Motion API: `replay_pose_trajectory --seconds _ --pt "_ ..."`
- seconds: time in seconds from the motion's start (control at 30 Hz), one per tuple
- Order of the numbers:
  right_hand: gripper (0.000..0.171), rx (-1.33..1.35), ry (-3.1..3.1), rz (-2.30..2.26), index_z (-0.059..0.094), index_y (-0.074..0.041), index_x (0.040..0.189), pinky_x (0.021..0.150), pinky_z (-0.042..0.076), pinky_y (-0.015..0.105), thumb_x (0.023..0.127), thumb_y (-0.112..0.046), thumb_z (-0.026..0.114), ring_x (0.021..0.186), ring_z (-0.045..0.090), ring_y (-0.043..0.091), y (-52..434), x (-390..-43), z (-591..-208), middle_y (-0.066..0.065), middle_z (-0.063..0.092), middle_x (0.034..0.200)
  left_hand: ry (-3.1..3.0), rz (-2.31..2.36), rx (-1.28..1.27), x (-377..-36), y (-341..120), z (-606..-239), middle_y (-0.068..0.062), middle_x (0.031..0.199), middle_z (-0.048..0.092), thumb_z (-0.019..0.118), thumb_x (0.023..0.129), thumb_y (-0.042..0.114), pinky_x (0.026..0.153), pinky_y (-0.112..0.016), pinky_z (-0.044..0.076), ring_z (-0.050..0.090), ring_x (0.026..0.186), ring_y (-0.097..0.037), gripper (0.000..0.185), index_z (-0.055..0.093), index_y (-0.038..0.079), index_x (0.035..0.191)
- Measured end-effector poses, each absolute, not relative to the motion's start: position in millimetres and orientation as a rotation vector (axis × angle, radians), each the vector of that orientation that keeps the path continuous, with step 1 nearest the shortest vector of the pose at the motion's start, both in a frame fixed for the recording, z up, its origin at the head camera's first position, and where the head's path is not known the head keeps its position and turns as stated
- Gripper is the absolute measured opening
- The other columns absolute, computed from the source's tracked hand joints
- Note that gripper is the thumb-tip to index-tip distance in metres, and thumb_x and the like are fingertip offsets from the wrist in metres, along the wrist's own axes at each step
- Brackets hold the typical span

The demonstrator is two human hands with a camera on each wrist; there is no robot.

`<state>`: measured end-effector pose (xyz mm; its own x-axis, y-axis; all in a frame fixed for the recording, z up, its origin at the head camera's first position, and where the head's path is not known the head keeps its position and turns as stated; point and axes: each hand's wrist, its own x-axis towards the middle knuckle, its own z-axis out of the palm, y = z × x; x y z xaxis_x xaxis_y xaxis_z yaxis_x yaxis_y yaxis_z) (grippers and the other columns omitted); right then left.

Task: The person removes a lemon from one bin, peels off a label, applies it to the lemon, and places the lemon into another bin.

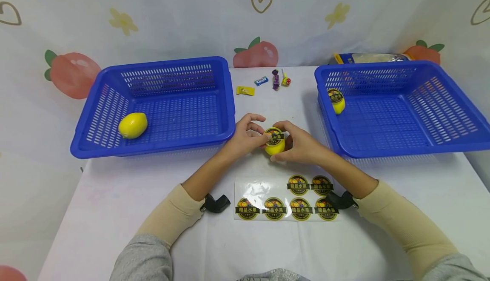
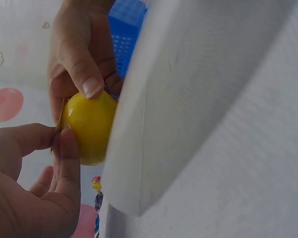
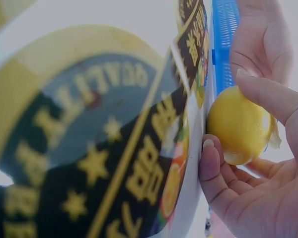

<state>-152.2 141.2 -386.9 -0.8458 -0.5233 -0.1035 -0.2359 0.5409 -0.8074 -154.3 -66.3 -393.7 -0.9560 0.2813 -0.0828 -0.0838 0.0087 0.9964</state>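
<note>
- The right grip is curled round the lemon, and the left grip pinches the edge of the sticker on it; we see the fruit held between the two, low over the surface, though we cannot tell whether it touches
- Part of the sticker's edge seems to stand off the skin, so if we press it down unevenly, flat film on a round fruit could wrinkle or trap air
- If we let go clumsily with the left grip, the adhesive could cling to a fingertip and pull the sticker askew
- The skin looks smooth and glossy, so too light a hold could let the lemon turn under our pressing, or slip and roll towards the wrapped sweets
- The right wrist camera overlaps a corner of the sticker sheet in the head view; a low sweep of our forearm could drag or crease it
- Our right forearm passes near the right basket, and a knock could set the labelled lemon inside rolling
</note>
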Motion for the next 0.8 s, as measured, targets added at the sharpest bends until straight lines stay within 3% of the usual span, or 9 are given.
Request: replay_pose_trajectory --seconds 0.43,0.8 --pt "0.085 -0.638 2.439 -1.216 0.044 -0.005 0.143 0.071 0.051 0.036 0.073 -0.015 0.091 0.076 0.06 0.021 140.4 -152.5 -386.1 0.014 0.058 0.127 2.076 1.953 0.158 -154.5 -68.6 -393.7 -0.014 0.094 0.055 0.075 0.086 0.0 0.064 -0.032 0.059 0.065 0.063 -0.018 0.049 0.051 -0.001 0.129" --pt "0.084 -0.619 2.452 -1.19 0.043 -0.006 0.143 0.073 0.052 0.037 0.074 -0.015 0.09 0.08 0.062 0.022 140.8 -152.5 -384.0 0.018 0.053 0.132 2.052 1.917 0.142 -156.6 -69.0 -398.5 -0.015 0.09 0.057 0.074 0.09 0.003 0.059 -0.033 0.059 0.061 0.057 -0.018 0.044 0.052 -0.002 0.127"
